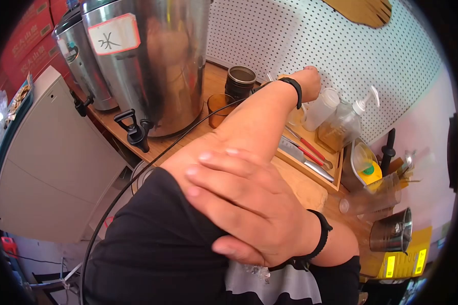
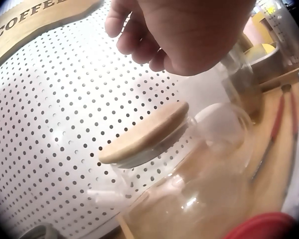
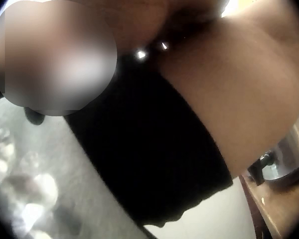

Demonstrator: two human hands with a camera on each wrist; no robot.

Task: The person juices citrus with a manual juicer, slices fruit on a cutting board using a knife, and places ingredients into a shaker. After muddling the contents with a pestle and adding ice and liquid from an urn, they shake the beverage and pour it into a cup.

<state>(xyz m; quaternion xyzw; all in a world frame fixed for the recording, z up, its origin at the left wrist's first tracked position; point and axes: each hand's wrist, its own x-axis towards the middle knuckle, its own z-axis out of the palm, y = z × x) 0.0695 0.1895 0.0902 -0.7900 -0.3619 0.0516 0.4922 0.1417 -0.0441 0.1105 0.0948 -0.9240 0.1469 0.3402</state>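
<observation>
My left arm reaches across toward the pegboard. The left hand (image 1: 306,85) has its fingers curled in, with nothing seen in it. In the left wrist view, a glass jar (image 2: 194,199) with a wooden lid (image 2: 144,133) stands below that hand, apart from it. My right hand (image 1: 254,206) lies across the left upper forearm at the hem of the black sleeve (image 1: 163,223), fingers straight and side by side, thumb over the cloth. The right wrist view shows the black sleeve (image 3: 149,144) and bare arm (image 3: 239,89) close up; a blurred patch covers its upper left.
Steel urns with taps (image 1: 147,66) stand at left. Beyond my arm are a pump bottle (image 1: 343,124), a squeeze bottle (image 1: 320,109) and a wooden tray (image 1: 320,175) with a knife and red-handled tools. A black cable (image 1: 152,162) crosses the counter; a steel cup (image 1: 390,231) lies right.
</observation>
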